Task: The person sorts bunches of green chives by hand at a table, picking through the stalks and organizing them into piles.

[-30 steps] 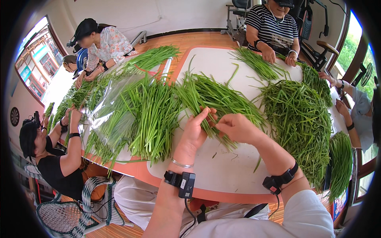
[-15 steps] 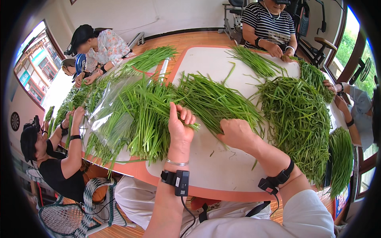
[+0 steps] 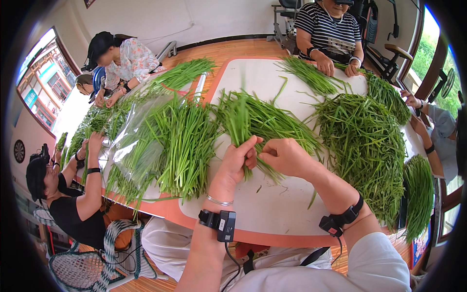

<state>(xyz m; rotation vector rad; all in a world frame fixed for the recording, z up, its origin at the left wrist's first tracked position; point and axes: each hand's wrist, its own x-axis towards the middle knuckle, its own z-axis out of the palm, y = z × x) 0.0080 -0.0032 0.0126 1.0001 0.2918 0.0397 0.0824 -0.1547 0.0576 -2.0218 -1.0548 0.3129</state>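
My left hand (image 3: 238, 158) is closed around a small upright bunch of garlic chives (image 3: 238, 121), its blades slightly blurred and its cut ends showing below the fist. Close beside it, my right hand (image 3: 288, 158) is pinched with its fingertips by the near end of a loose heap of chives (image 3: 287, 121); whatever it holds is hidden. To the left lies a thick pile of aligned chives (image 3: 185, 151), its stem ends facing me. A clear plastic sheet (image 3: 134, 141) partly covers the chives next to it.
A large tangled chive heap (image 3: 362, 151) covers the table's right side. More chives lie on the white, orange-edged table (image 3: 243, 224) at the far side and left. Several people work around it, including one in a striped shirt (image 3: 328, 27). A woven chair (image 3: 116, 243) stands at lower left.
My left hand has moved right, away from the aligned pile, turning its bunch upright beside my right hand. My right hand has shifted slightly left. The far person's hands have moved apart.
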